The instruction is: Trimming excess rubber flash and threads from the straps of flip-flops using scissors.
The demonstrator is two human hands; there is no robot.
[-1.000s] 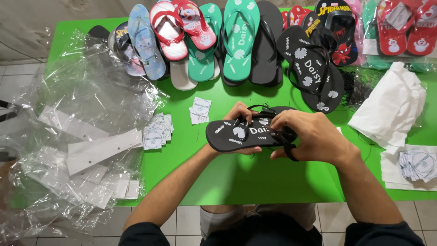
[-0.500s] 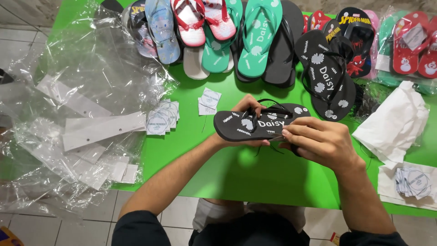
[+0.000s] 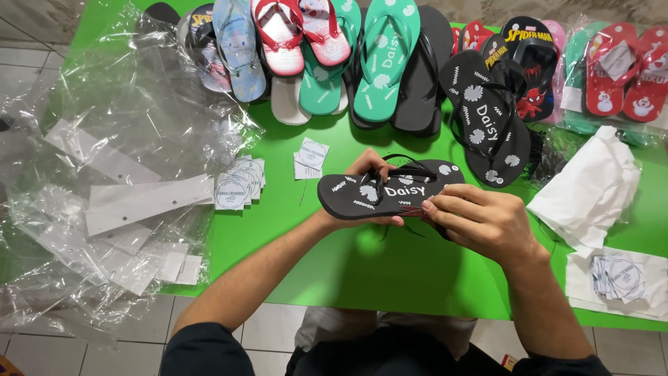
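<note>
I held a black flip-flop (image 3: 390,190) with white flower prints above the green tabletop (image 3: 362,271), just in front of my chest. My left hand (image 3: 367,182) was closed around its heel end from underneath, thumb over the upper side near the strap. My right hand (image 3: 480,221) gripped the toe end, fingers curled over the edge and pinching the sole where the thin black strap (image 3: 407,161) met it. The sandal lay roughly level, printed side up.

Just beyond my left hand sat a small stack of round-printed white tags (image 3: 310,157), and further left a bigger fan of the same tags (image 3: 239,184). Crumpled clear plastic bags (image 3: 118,139) with white card strips covered the left end. To my right lay a white cloth bundle (image 3: 591,188) and another tag pile (image 3: 619,277).

Farther off, a second black flower-print flip-flop (image 3: 487,118) lay by itself, and along the far edge ran a row of sandals: 2 teal ones (image 3: 386,56), red-and-white ones (image 3: 278,42), and a pale blue one (image 3: 236,49).
</note>
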